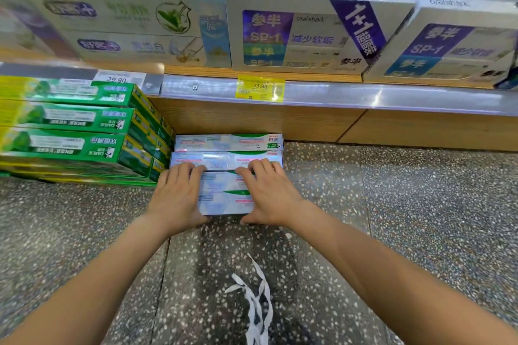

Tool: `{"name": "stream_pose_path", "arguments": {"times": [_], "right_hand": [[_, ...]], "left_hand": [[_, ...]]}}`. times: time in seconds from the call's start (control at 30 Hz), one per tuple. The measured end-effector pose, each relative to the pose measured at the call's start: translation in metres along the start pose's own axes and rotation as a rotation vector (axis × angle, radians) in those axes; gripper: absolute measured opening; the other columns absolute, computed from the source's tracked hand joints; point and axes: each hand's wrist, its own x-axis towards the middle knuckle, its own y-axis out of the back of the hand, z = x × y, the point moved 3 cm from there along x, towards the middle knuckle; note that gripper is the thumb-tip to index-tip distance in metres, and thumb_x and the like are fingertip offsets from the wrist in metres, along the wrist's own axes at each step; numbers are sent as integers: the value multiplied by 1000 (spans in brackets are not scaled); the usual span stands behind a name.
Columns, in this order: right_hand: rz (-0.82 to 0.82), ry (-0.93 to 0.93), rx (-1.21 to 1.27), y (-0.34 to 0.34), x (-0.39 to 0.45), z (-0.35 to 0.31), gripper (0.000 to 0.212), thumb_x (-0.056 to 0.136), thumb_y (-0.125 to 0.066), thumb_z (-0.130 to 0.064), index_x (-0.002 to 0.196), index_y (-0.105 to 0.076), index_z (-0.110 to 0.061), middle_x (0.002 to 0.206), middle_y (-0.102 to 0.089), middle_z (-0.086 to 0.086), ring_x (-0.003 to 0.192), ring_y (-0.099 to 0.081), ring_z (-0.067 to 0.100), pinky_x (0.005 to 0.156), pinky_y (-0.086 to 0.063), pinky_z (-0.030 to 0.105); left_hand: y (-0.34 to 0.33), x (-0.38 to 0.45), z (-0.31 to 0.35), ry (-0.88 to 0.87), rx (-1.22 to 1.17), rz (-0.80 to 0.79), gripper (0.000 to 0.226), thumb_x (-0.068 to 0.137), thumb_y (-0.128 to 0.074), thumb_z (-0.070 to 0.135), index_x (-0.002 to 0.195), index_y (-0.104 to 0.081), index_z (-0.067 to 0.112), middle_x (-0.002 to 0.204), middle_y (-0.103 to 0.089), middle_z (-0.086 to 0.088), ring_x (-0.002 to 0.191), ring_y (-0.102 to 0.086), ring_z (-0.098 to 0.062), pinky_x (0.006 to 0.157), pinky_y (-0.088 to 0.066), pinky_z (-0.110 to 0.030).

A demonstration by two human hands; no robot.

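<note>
Box (pixel 225 196), white, sits at frame centre by the floor (pixel 406 204), touching two like boxes (pixel 228 145) behind it. Left grip (pixel 178 194) and right grip (pixel 270 194) clamp its ends, fingers (pixel 182 171) over the top, thumbs (pixel 202 220) on the near side. Green boxes (pixel 75 126) stack at left.

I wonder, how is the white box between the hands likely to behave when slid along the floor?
The white box looks stiff: its edges are straight under the left hand and right hand. Flat-sided, it should slide, not roll. Its glossy wrap may be slippery.
</note>
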Motion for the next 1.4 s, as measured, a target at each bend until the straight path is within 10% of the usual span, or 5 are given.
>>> {"name": "stream_pose_path", "arguments": {"times": [0.33, 0.47, 1.03, 1.23, 1.4], "right_hand": [[-78, -49, -103, -18, -7, -18, 101, 67, -74, -45, 144, -27, 0, 125, -46, 17, 117, -45, 35, 108, -28, 49], [8, -59, -70, 29, -28, -12, 104, 38, -78, -53, 124, -48, -3, 94, -63, 10, 81, -63, 27, 76, -54, 39], [339, -50, -127, 705, -206, -175, 87, 30, -73, -51, 104, -55, -8, 79, -58, 4, 66, -53, 24, 52, -47, 35], [627, 167, -31, 891, -240, -319, 94, 26, -71, -59, 106, -58, -11, 86, -60, 2, 77, -53, 24, 62, -46, 39], [697, 422, 99, 954, -282, -461, 88, 28, -79, -42, 105, -61, -4, 86, -60, 7, 74, -59, 31, 60, -46, 38]], "left_hand": [[-5, -4, 24, -86, 91, -147, 96, 20, -84, 39, 109, -67, 5, 83, -60, -9, 70, -59, -28, 62, -52, -40], [53, -6, 33, -112, 80, -99, 94, 22, -82, 46, 107, -69, 8, 86, -64, -9, 74, -63, -28, 62, -54, -42], [750, -137, 20, 193, -39, 278, 108, 24, -73, 51, 127, -46, 31, 116, -64, -5, 101, -65, -34, 74, -54, -50], [946, -301, -25, 776, -704, 882, 103, 44, -44, 56, 139, -4, 46, 152, -3, 14, 144, -5, -17, 115, -19, -48], [1026, -432, -32, 746, -1250, 1396, 86, 74, -61, 18, 117, -10, 73, 147, -38, 14, 110, -58, -9, 78, -52, -37]]}}
